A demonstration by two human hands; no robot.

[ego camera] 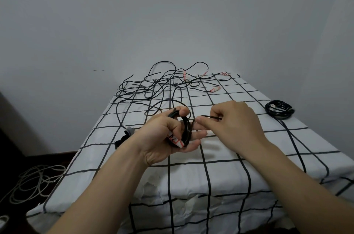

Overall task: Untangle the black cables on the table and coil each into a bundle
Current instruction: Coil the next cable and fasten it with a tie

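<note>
The left hand (168, 134) grips a coiled black cable (186, 130). Just beside it, the right hand (235, 120) pinches that cable's free end (210, 117). Beyond both hands lies the tangle (153, 86).

Tangle of cables (153, 84) at the far end of the surface (226, 176), twd the left — coiled bundle (278, 112) near the right edge. Mid-surface, a coil (186, 130) in the left hand (164, 138), right hand (235, 120) just beside. Loose cord (34, 182) on the floor, left.

Tag (215, 89) txt too small, floor cable (41, 178) cut at L edge, coil (186, 128) part-hidden
</note>
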